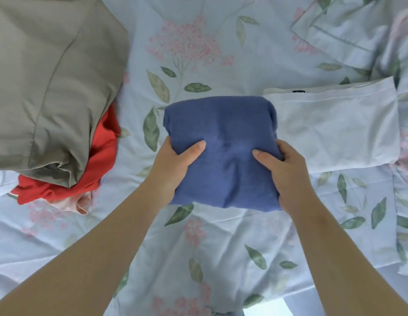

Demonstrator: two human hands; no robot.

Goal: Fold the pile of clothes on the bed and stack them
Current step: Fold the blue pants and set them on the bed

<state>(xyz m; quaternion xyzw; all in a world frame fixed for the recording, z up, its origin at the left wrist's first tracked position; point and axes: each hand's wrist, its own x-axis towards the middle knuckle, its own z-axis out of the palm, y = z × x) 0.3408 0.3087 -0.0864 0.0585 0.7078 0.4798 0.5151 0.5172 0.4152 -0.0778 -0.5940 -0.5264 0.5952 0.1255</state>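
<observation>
A folded blue garment (221,133) sits in the middle of the floral bed sheet (198,247). My left hand (173,165) grips its left edge, thumb on top. My right hand (287,172) grips its right edge the same way. The blue garment's far right corner overlaps a folded white garment (335,128) lying flat on the bed to the right. At the left lies a heap of unfolded clothes: a grey-beige garment (45,83) on top of a red one (100,156), with a bit of pale pink cloth (82,204) at the bottom.
A floral pillow (349,30) lies at the back right. Another fold of floral bedding (406,224) runs along the right edge. The bed's near edge (262,302) shows at the bottom, with floor beyond it.
</observation>
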